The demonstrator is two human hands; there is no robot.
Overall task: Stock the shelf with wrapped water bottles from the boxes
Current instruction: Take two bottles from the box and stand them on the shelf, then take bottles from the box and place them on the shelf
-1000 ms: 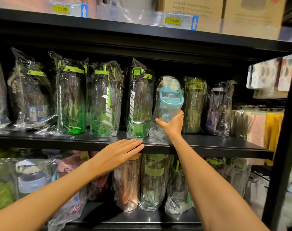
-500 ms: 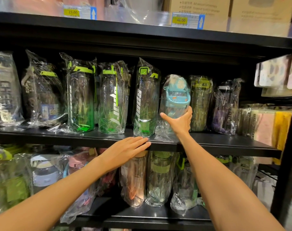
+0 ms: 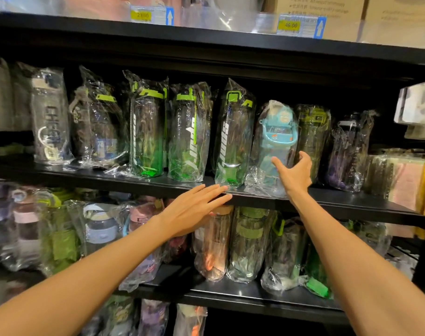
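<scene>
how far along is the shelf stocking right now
Done: the middle shelf already holds a row of wrapped bottles. In hand: the right hand, fingers spread, is at the blue bottle standing there; the left hand rests on the shelf edge. Left: no boxes show, so I cannot tell.

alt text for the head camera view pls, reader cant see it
A person's right hand is open around a wrapped light-blue bottle standing on the middle shelf among green sport bottles. The left hand lies flat at the shelf's front edge.
</scene>
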